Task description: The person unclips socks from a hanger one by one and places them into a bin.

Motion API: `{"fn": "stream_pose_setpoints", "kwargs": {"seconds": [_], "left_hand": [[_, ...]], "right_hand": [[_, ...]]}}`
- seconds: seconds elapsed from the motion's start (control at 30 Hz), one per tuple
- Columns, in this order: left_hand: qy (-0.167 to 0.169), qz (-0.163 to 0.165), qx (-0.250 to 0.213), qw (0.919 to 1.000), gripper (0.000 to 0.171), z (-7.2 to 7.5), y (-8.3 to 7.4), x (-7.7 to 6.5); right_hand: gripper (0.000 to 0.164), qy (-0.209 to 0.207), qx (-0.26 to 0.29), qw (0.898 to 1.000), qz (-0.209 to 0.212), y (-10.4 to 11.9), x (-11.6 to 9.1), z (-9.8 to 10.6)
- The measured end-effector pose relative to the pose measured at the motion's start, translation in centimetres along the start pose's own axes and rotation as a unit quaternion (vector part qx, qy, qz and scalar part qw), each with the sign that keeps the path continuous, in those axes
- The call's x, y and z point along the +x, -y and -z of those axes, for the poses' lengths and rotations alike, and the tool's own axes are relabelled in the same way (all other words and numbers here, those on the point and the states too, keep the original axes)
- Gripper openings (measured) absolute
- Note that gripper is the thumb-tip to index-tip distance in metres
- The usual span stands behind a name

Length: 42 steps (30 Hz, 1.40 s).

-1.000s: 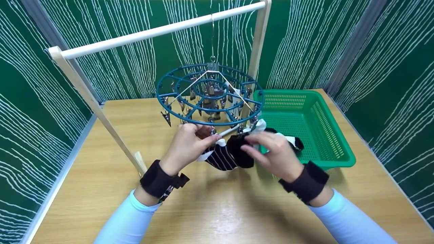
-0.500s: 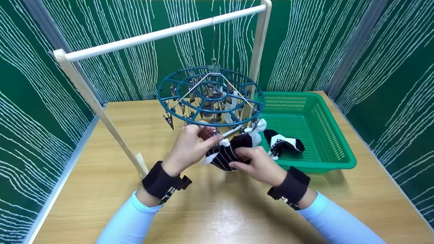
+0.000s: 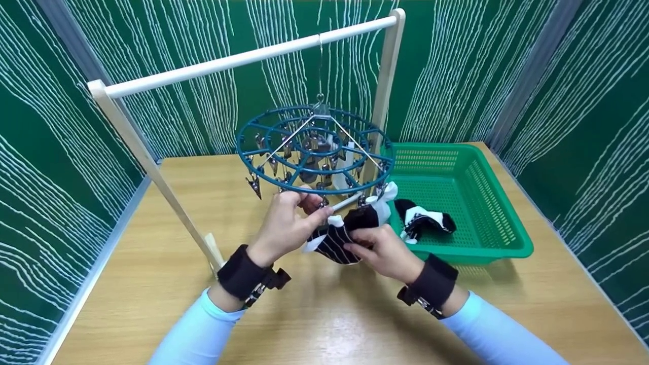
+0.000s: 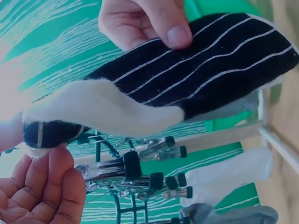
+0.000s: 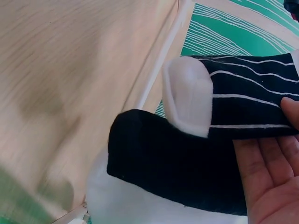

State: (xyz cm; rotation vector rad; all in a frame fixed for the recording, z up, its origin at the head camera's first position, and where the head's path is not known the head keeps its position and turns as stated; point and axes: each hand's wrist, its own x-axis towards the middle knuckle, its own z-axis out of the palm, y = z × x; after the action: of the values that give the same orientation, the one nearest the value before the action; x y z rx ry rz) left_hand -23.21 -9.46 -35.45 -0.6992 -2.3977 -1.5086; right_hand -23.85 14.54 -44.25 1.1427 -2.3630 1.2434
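A black sock (image 3: pixel 338 248) with white stripes and white patches hangs below the front rim of a round teal clip hanger (image 3: pixel 304 188). My left hand (image 3: pixel 286 223) pinches one end of this sock (image 4: pixel 219 60) beside the metal clips (image 4: pixel 112 169). Farther along, my right hand (image 3: pixel 388 252) holds the sock's edge between thumb and fingers; its thumb lies on the striped cloth in the right wrist view. Just behind is another black and white sock (image 5: pixel 173 163), beneath the hanger's right side. The left fingertips are partly hidden behind the sock and rim.
The hanger hooks over a white rod (image 3: pixel 228 62) on a wooden stand (image 3: pixel 152 167). A green basket (image 3: pixel 507 213) at the right contains a black and white sock (image 3: pixel 426 220). More light and grey socks (image 4: pixel 229 175) hang behind the clips.
My right hand has moved left and down from the neighbouring dark sock to the striped sock, which it now grips. The left hand keeps its pinch near the rim.
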Motion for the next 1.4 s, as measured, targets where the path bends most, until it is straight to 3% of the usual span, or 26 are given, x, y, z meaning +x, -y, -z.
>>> {"fn": "stream_pose_setpoints", "kwargs": {"seconds": [0.37,0.57,0.77,0.9,1.23,1.4], "left_hand": [[-0.023,-0.015,0.002,0.9996,0.013,0.2,0.1,-0.4],[-0.035,-0.013,-0.001,0.9993,0.013,0.4,0.0,-0.3],[-0.036,-0.007,-0.003,0.9993,0.014,0.5,0.0,-0.2],[-0.034,-0.004,-0.006,0.9994,0.016,0.4,0.2,-0.2],[-0.042,-0.014,0.002,0.999,0.018,0.5,0.6,-0.1],[-0.037,-0.011,0.003,0.9992,0.018,0.6,0.7,0.0]], "right_hand": [[0.013,-0.007,-0.006,1.0,0.017,-0.5,-0.6,-0.5],[0.009,0.003,0.001,1.0,0.014,-0.6,-0.8,0.5],[0.027,0.036,-0.014,0.999,0.01,-0.2,-1.2,2.9],[0.035,0.037,-0.028,0.999,0.025,0.2,-1.5,4.6],[0.037,-0.026,-0.006,0.996,0.084,0.6,-2.0,9.5],[0.038,-0.058,-0.019,0.996,0.064,0.6,-1.8,12.5]]}}
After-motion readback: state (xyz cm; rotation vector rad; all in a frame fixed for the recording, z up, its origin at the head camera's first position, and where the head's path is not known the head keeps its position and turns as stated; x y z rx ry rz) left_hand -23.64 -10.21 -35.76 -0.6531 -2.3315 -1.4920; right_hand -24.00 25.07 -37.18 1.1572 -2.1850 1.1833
